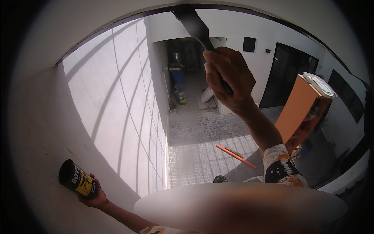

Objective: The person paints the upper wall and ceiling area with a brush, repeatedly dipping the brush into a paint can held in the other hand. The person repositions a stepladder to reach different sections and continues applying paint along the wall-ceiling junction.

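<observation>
A black paintbrush (pixel 199 30) is gripped by its handle in my right hand (pixel 230 76), which is raised high with the fingers wrapped round it. Its dark bristles touch the dark strip (pixel 140 15) that curves along the top of the view. At the lower left, my left hand (pixel 95 193) holds a black paint can (pixel 80 179) with a yellow label, fingers round its side. The can is tilted with its dark opening toward the upper left; what is inside cannot be made out.
Far below lies a patterned paved floor (pixel 194 136) with an orange bar (pixel 235 156) on it. An orange cabinet (pixel 294 113) with a white item (pixel 319 84) on top stands at right. A white wall (pixel 113 89) with barred shadows rises at left. A blurred oval covers the bottom.
</observation>
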`<state>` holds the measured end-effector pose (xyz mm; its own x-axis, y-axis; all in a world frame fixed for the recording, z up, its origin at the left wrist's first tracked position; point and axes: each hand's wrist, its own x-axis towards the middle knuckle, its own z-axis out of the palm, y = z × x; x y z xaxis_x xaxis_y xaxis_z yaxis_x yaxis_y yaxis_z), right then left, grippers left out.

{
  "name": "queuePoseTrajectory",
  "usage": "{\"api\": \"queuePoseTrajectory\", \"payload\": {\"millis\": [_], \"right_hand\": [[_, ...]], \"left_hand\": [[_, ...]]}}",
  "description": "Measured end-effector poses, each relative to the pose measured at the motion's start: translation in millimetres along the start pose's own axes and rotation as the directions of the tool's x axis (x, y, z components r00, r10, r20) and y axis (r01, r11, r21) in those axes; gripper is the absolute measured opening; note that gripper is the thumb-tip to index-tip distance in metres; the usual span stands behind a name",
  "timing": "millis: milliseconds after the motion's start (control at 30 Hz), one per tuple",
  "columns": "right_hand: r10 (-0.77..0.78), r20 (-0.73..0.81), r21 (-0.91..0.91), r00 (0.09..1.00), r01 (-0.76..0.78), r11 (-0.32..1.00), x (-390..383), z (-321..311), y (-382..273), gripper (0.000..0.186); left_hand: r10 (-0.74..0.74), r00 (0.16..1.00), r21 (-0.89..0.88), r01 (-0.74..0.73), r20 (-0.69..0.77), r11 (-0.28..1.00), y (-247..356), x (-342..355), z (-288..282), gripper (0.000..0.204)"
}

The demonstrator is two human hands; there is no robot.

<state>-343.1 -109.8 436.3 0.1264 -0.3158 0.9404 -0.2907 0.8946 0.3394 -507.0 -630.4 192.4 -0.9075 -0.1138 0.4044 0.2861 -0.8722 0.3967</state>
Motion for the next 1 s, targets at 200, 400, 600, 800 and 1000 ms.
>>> {"api": "queuePoseTrajectory", "payload": {"millis": [200, 400, 600, 800, 1000], "right_hand": [[-0.008, 0.007, -0.082, 1.000, 0.009, 0.997, 1.4, -5.0, 0.4, 0.039], [-0.030, -0.009, -0.157, 1.000, 0.028, 0.987, -1.0, -11.4, 4.8, 0.038], [-0.037, -0.032, -0.205, 0.999, 0.030, 0.978, -2.8, -20.3, 8.5, 0.037], [-0.050, -0.065, -0.228, 0.997, 0.034, 0.973, -2.3, -33.3, 12.3, 0.037], [-0.033, -0.092, -0.257, 0.995, 0.008, 0.966, -4.3, -50.3, 16.0, 0.036]], "left_hand": [[-0.014, 1.000, -0.014, 0.015, 0.017, 1.000, 1.6, -0.6, 1.7, 0.069], [-0.023, 1.000, -0.035, 0.022, -0.007, 0.999, 2.0, -1.1, 2.0, 0.069], [-0.009, 0.999, -0.012, 0.009, -0.048, 1.000, 1.9, -0.2, 1.0, 0.071], [-0.020, 0.998, -0.022, 0.019, -0.058, 1.000, 3.5, 0.5, -3.1, 0.072], [-0.048, 0.999, -0.042, 0.049, 0.021, 0.998, 4.7, 3.6, -6.5, 0.071]]}}
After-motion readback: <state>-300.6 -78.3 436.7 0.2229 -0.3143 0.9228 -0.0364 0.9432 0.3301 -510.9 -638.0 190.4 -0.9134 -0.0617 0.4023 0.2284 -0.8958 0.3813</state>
